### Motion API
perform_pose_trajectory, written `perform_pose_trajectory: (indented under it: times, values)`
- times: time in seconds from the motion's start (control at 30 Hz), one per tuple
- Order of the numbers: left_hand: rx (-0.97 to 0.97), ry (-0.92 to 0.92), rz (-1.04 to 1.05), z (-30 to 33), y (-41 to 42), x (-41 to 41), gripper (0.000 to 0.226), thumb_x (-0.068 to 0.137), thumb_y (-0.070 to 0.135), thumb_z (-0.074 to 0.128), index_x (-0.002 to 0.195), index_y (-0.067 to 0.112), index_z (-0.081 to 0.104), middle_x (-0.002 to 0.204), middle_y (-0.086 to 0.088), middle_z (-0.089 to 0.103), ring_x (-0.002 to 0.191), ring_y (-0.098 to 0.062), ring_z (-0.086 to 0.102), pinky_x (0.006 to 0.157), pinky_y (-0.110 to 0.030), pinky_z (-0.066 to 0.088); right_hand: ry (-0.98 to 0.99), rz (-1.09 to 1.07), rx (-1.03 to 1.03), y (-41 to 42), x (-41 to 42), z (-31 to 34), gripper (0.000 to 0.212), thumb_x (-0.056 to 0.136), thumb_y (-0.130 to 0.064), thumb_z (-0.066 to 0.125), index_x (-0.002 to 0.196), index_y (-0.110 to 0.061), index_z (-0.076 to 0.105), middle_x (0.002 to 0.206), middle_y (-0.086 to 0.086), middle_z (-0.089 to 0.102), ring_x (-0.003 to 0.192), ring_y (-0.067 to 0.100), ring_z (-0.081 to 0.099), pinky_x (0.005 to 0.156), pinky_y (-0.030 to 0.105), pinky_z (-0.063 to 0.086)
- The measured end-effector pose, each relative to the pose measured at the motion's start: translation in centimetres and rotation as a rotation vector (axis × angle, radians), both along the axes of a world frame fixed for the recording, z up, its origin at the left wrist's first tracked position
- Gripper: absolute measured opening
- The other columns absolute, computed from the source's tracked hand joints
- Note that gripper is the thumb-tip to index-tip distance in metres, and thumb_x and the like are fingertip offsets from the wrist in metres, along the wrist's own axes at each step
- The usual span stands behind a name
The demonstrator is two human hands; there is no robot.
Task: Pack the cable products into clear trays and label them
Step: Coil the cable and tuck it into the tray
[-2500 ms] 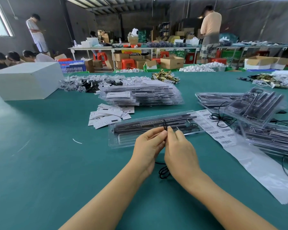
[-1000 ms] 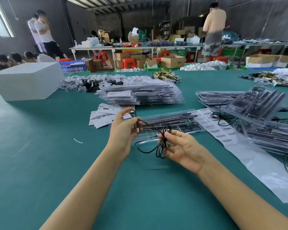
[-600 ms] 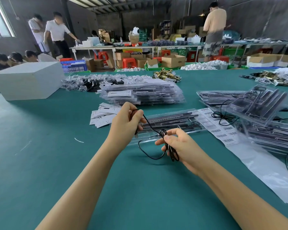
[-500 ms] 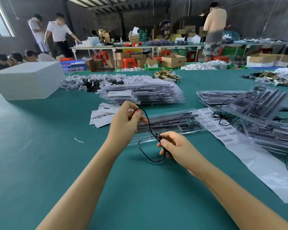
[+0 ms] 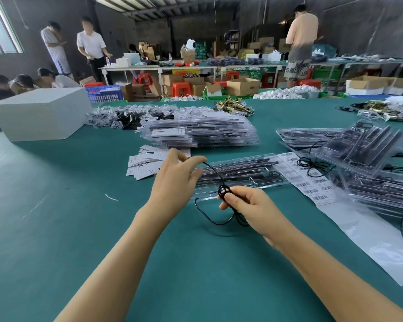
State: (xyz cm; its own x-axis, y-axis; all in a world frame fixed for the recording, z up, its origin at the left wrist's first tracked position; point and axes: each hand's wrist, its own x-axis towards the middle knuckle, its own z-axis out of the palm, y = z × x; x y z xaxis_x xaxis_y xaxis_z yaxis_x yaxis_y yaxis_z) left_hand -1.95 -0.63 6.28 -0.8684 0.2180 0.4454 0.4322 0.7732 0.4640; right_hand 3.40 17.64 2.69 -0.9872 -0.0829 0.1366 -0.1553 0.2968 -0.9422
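Observation:
A thin black cable point(image 5: 215, 175) runs between both hands above the green table. My right hand point(image 5: 247, 205) pinches its small coiled loops, with a slack loop hanging below to the table. My left hand point(image 5: 175, 180) holds the cable's free end between thumb and fingers, raised over the open clear tray point(image 5: 249, 175) that lies just behind the hands with dark strips in it. White label cards point(image 5: 144, 162) lie left of the tray. A barcode sticker sheet point(image 5: 310, 180) lies to its right.
A stack of packed clear trays point(image 5: 203, 133) sits behind the label cards. More trays point(image 5: 358, 149) and a loose black cable point(image 5: 312, 163) pile at the right. A white box point(image 5: 37, 112) stands far left. Bagged parts point(image 5: 130, 115) line the back. People work at benches beyond.
My left hand has swung the cable's end round over the coil, which my right hand has kept pinched and drawn slightly toward the tray. The coil looks tighter than a second ago.

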Motion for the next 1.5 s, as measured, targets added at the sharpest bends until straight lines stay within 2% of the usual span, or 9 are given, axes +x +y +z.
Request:
perform_pose_trajectory:
  times: [0.1, 0.2, 0.33, 0.5, 0.7, 0.83, 0.97, 1.17, 1.5]
  values:
    - [-0.013, 0.013, -0.076, -0.3, 0.3, 0.0, 0.022, 0.097, 0.030, 0.054, 0.116, 0.028, 0.064, 0.114, 0.003, 0.050, 0.092, -0.018, 0.056, 0.075, -0.031, 0.040, -0.041, 0.051, -0.128, 0.1, -0.1, 0.3, 0.017, 0.096, -0.024, 0.055, 0.091, -0.022, 0.072, 0.089, -0.005, 0.074, 0.090, 0.003, 0.064, 0.081, 0.022, 0.041]
    - [-0.068, -0.033, -0.096, -0.4, 0.7, 0.2, 0.016, 0.099, 0.028, 0.048, 0.107, 0.023, 0.061, 0.100, 0.002, 0.062, 0.096, -0.022, 0.057, 0.078, -0.035, 0.044, -0.047, 0.060, -0.291, 0.3, -0.2, 0.4, 0.013, 0.094, -0.019, 0.055, 0.100, -0.018, 0.067, 0.085, 0.000, 0.074, 0.086, 0.006, 0.063, 0.077, 0.021, 0.045]
    - [-0.182, -0.101, -0.177, -0.3, 1.4, 0.7, 0.025, 0.102, 0.036, 0.035, 0.121, 0.033, 0.051, 0.108, 0.008, 0.060, 0.106, -0.021, 0.054, 0.089, -0.041, 0.042, -0.059, 0.032, -0.393, 0.5, -0.3, 0.4, 0.012, 0.094, -0.018, 0.055, 0.100, -0.016, 0.066, 0.086, 0.003, 0.073, 0.082, 0.008, 0.062, 0.074, 0.019, 0.046]
    - [-0.313, -0.157, -0.196, 0.1, 1.8, 0.8, 0.009, 0.103, 0.032, 0.032, 0.099, 0.029, 0.039, 0.091, 0.015, 0.063, 0.096, -0.021, 0.054, 0.098, -0.044, 0.033, -0.117, 0.023, -0.445, 0.6, -0.3, 0.4, 0.014, 0.094, -0.018, 0.055, 0.098, -0.017, 0.068, 0.086, 0.002, 0.073, 0.079, 0.006, 0.061, 0.067, 0.017, 0.046]
    - [-0.157, -0.224, -0.276, 0.3, 2.8, 1.7, 0.010, 0.102, 0.024, 0.036, 0.098, 0.017, 0.041, 0.079, -0.005, 0.062, 0.078, -0.030, 0.055, 0.074, -0.039, 0.044, -0.196, -0.104, -0.618, 0.3, -0.6, 0.3, 0.013, 0.094, -0.015, 0.055, 0.091, -0.016, 0.069, 0.079, -0.001, 0.072, 0.072, 0.009, 0.059, 0.062, 0.022, 0.040]
    - [-0.068, -0.167, -0.306, -0.2, 3.8, 2.5, 0.010, 0.099, 0.019, 0.042, 0.090, 0.015, 0.044, 0.059, 0.002, 0.044, 0.056, -0.020, 0.041, 0.054, -0.034, 0.024, -0.258, -0.176, -0.745, 0.4, -0.7, 0.4, 0.019, 0.093, -0.012, 0.055, 0.082, -0.015, 0.070, 0.075, 0.000, 0.072, 0.070, 0.012, 0.057, 0.063, 0.026, 0.039]
    - [-0.006, -0.192, -0.300, -1.0, 4.5, 2.8, 0.011, 0.097, 0.016, 0.045, 0.088, 0.012, 0.048, 0.058, 0.000, 0.045, 0.052, -0.018, 0.037, 0.053, -0.033, 0.027, -0.302, -0.195, -0.864, 0.6, -0.8, 0.6, 0.032, 0.093, -0.009, 0.055, 0.068, -0.015, 0.074, 0.072, 0.001, 0.071, 0.066, 0.012, 0.060, 0.063, 0.026, 0.040]
    - [0.081, -0.203, -0.240, -2.0, 5.8, 3.2, 0.016, 0.093, 0.017, 0.052, 0.077, 0.019, 0.050, 0.076, 0.002, 0.047, 0.071, -0.016, 0.042, 0.062, -0.028, 0.028, -0.308, -0.190, -0.876, 0.5, -1.1, 0.4, 0.021, 0.093, -0.011, 0.055, 0.078, -0.014, 0.070, 0.077, 0.001, 0.073, 0.069, 0.012, 0.064, 0.067, 0.029, 0.043]
    - [0.228, -0.321, -0.201, -3.0, 5.8, 2.8, 0.032, 0.094, 0.023, 0.054, 0.064, 0.029, 0.046, 0.053, 0.011, 0.046, 0.053, 0.002, 0.043, 0.051, -0.013, 0.032, -0.288, -0.146, -0.867, 0.3, -0.8, 0.3, 0.023, 0.092, -0.011, 0.057, 0.076, -0.014, 0.072, 0.076, 0.005, 0.072, 0.064, 0.015, 0.066, 0.052, 0.026, 0.051]
